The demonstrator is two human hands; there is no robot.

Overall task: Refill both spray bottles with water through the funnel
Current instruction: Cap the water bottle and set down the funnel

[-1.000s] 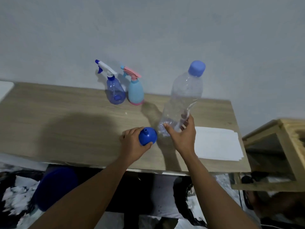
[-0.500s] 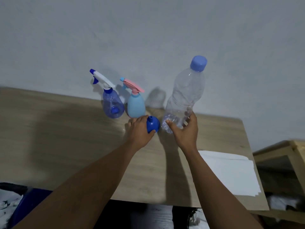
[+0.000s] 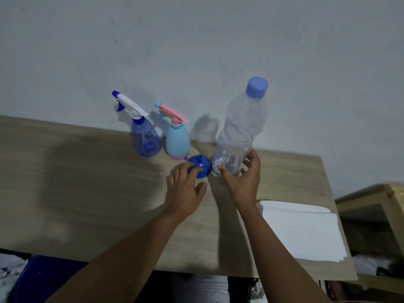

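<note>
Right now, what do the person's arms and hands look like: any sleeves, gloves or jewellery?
Both forearms are bare for as far as the head view shows them, with no sleeve in sight. The left hand and the right hand wear no gloves, and no watch, bracelet or ring is visible on either.

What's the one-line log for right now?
left hand: rests on blue funnel | right hand: touches water bottle base | clear blue spray bottle, pale blue spray bottle: heads on
</note>
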